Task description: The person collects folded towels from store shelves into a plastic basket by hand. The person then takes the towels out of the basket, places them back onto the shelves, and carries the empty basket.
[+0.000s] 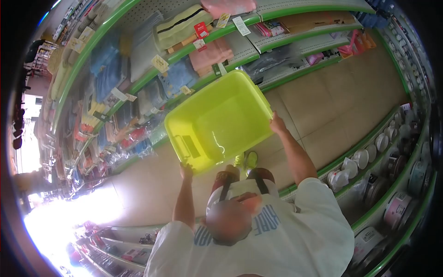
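Observation:
A large yellow-green plastic bin (219, 122) is held out in front of my body, above the floor. Its hollow inside faces up toward me, and a rectangular handle recess shows near its lower left end. My left hand (186, 171) grips the bin's near left corner. Farther up on the right, my right hand (277, 123) is closed on the right-hand rim. Some fingers of both hands are hidden by the bin's edge. Folded towels (184, 27) lie on the shelf beyond the bin.
Green-edged shelves (318, 41) with packaged textiles curve along the far and left sides. On the right, another shelf unit holds several white bowls (360, 158) and boxed goods. Tiled floor (323, 106) runs between them. A lower left rack (124, 251) carries small items.

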A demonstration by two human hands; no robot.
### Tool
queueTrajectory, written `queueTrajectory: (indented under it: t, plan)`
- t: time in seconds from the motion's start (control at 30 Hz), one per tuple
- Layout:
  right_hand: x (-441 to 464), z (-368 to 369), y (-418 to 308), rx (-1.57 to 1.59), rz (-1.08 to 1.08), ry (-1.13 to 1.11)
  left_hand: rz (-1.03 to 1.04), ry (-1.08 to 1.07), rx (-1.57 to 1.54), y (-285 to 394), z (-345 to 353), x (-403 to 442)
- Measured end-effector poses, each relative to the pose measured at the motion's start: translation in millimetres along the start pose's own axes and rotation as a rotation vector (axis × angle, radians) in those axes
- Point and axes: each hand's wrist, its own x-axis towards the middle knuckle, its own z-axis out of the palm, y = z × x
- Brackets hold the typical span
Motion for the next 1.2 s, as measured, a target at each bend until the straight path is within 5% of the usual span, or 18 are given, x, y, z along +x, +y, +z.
queueTrajectory:
  t: [0.13, 0.73, 0.97, 1.03, 1.1, 1.17, 1.2]
  plan:
    - [-25, 9, -14, -0.015, -0.015, -0.028, 0.027, -0.042, -0.131, -58, -15, 68]
    - [-37, 32, -1, 0.005, 0.105, 0.149, 0.094, -0.091, -0.122, -47, -22, 57]
    - [-47, 16, 0, 0.076, 0.013, 0.012, 0.197, 0.000, 0.732, -17, -30, 57]
    - [-15, 39, 36, -0.003, -0.167, -0.144, -0.145, 0.374, 1.015, 13, 17, 47]
    - [3, 46, 72, 0.212, -0.255, -0.394, 0.159, 0.435, 0.914, 54, 64, 10]
    - [3, 19, 102, 0.408, -0.130, -0.684, 0.362, 0.187, 0.857, 128, 122, -48]
    - [7, 12, 126, 0.517, -0.005, -0.765, 0.665, -0.083, 0.841, 108, 177, -2]
